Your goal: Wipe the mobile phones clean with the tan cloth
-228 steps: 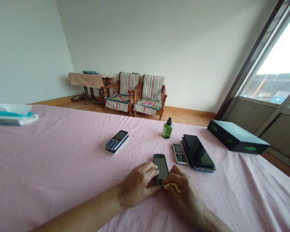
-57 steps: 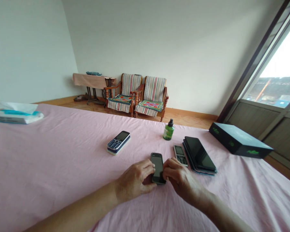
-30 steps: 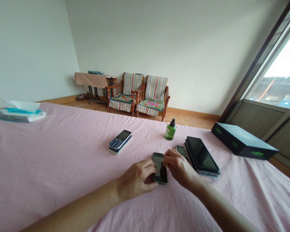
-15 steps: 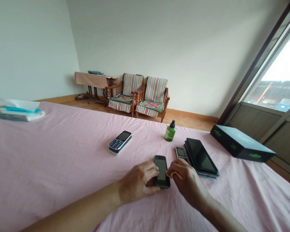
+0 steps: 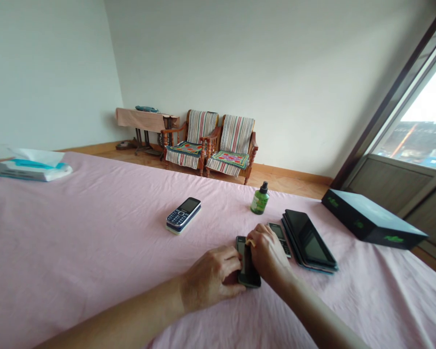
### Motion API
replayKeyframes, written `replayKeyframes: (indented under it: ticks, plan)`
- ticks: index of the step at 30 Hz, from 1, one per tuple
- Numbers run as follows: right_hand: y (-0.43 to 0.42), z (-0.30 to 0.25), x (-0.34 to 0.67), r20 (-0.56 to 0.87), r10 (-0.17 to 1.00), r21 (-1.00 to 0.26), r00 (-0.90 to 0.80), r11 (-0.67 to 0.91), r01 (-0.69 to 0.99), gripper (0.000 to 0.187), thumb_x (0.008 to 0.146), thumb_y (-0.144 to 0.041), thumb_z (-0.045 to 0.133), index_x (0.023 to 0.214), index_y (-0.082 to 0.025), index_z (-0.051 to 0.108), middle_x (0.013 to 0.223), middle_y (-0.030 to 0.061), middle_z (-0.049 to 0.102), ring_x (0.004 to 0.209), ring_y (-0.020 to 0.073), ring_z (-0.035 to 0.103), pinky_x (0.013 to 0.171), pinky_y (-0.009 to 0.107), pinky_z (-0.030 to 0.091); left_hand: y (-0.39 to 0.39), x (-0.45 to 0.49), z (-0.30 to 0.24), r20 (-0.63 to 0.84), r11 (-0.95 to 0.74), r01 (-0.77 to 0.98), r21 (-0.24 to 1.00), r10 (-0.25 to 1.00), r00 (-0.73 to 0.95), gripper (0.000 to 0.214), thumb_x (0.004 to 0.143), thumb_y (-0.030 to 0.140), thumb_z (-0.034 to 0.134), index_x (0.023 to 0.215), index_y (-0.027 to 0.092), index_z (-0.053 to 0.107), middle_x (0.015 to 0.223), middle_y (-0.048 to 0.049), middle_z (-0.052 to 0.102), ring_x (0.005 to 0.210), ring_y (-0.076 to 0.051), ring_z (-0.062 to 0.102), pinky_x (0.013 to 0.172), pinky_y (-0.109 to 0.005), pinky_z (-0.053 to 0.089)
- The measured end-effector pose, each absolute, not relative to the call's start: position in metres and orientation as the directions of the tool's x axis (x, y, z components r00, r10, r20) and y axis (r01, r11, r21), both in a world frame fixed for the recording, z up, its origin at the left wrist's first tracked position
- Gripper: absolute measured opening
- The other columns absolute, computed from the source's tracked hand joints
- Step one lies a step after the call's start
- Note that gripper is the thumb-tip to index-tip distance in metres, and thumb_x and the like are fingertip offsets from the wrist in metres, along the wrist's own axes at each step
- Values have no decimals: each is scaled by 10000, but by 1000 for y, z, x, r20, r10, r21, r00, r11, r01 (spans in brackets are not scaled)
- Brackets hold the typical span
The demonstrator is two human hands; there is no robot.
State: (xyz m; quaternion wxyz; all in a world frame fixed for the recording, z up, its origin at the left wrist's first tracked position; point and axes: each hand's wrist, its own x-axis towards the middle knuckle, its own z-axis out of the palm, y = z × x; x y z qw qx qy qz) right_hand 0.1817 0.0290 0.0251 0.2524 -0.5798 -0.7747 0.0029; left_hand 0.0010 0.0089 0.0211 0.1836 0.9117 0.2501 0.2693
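Note:
A dark mobile phone (image 5: 250, 279) with a large screen lies flat on a pink cloth. My left hand (image 5: 214, 272) grips its left edge, fingers at the side and thumb near the bottom corner. Over the upper part of the screen is my right hand (image 5: 270, 254), closed on a small yellowish cloth (image 5: 251, 242) that touches the phone. That hand hides the phone's upper right side. Just right of it lies a small keypad phone (image 5: 279, 233), partly covered by the hand, beside a stack of dark tablets (image 5: 310, 238).
Left of the hands sits a stack of phones (image 5: 183, 214), a blue keypad one on top. A green spray bottle (image 5: 259, 199) stands behind. A black box (image 5: 376, 219) is at the right, a tissue pack (image 5: 32, 170) at the far left. Two wooden chairs (image 5: 210, 143) stand beyond.
My right hand has moved from the phone's right edge up and over its upper screen, with the small cloth still pinched. My left hand keeps its hold. The whole view has shifted slightly.

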Motion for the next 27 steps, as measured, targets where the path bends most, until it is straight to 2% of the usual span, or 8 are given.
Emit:
replayKeyframes:
  ticks: [9,15,20,27]
  plan:
    - [35,26,166,369,900,-279,-233,347,896,263,792,-32,492,729,-185,696,796,61,618,805,189,547,742,281,351,8,2,20,430,-798,337,500,566,703,136,769,147,712,883,146,639,929,-45,617,900,-199,590,808,-277,491]
    - [32,25,180,389,902,-285,-190,314,906,268,798,-27,474,700,-154,689,776,90,607,782,214,527,729,314,341,7,3,24,393,-800,341,493,555,733,146,778,141,696,909,158,635,957,-41,634,883,-193,592,802,-267,489]
    - [33,21,171,390,886,-331,-251,389,860,273,815,-25,483,734,-179,693,795,58,607,807,189,528,749,281,365,8,3,22,403,-809,352,470,552,730,130,757,118,710,855,148,630,930,-38,621,878,-191,587,789,-265,489]
    - [24,23,171,391,870,-380,-300,450,808,286,785,20,477,705,-174,671,786,42,596,787,172,524,742,271,376,7,1,20,406,-796,343,499,564,719,150,772,146,706,899,164,629,1016,-47,600,964,-206,575,850,-294,491]
